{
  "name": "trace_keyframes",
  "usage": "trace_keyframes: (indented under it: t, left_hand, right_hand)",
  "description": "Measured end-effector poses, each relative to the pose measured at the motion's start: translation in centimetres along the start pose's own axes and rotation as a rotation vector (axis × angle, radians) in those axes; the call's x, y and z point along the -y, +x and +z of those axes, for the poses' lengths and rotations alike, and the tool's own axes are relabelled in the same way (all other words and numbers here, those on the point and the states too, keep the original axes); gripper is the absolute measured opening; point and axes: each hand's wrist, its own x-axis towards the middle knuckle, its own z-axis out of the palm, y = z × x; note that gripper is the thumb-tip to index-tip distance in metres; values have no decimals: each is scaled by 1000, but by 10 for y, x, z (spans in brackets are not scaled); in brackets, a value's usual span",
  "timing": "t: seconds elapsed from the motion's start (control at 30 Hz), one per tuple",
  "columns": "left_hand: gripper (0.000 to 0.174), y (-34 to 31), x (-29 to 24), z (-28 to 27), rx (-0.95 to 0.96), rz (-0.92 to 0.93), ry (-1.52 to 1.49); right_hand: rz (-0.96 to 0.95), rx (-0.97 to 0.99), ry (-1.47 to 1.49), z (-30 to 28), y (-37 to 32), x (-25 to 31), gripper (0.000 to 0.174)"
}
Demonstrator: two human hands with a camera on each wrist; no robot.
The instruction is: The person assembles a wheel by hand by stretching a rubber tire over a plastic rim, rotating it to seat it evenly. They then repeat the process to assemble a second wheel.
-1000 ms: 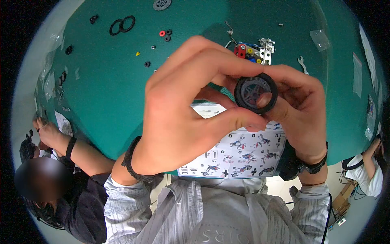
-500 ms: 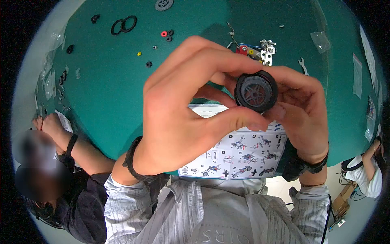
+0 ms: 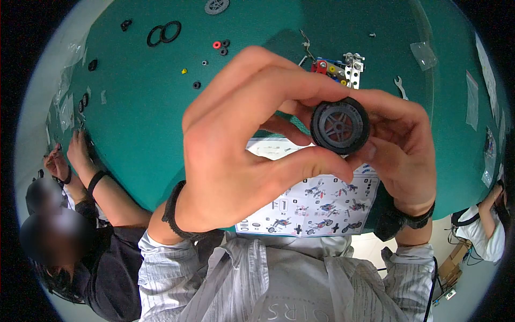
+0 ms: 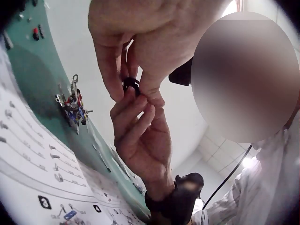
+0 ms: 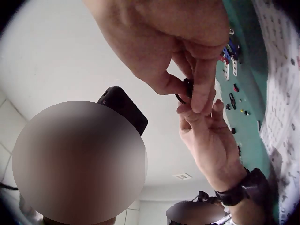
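A small toy wheel (image 3: 340, 126), a grey five-spoke hub with a black rubber tyre around it, is held up between both hands in the head view. My left hand (image 3: 236, 145) pinches it from the left, index finger along its top and thumb at its lower edge. On the other side my right hand (image 3: 405, 145) grips it, with the thumb at the lower right of the tyre. Both wrist views show the fingertips meeting around the tyre (image 4: 131, 84), which they mostly cover. Beneath the hands lies a printed instruction sheet (image 3: 322, 214).
A partly built metal model (image 3: 351, 70) sits beyond the hands, with a small wrench (image 3: 399, 86) to its right. Two black tyres (image 3: 171, 32), a grey wheel hub (image 3: 216, 5) and a red ring (image 3: 216, 45) lie farther off. Another person's arm (image 3: 115, 193) rests at left.
My right thumb has slid off the hub face to the tyre's lower edge. The wheel has turned slightly, its hub now facing the head camera. The neighbour's hand has moved.
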Motion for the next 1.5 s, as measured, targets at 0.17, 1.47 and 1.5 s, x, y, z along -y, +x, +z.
trace_keyframes:
  t: [0.17,1.47,1.5]
  left_hand:
    - [56,0,1,2,-19,20,-46]
    - [70,1,8,-4,52,167,4]
    - [70,0,8,-5,58,168,4]
  right_hand:
    - [7,34,2,-3,1,0,48]
    - [160,73,123,1,2,8,68]
    - [166,69,121,1,2,8,68]
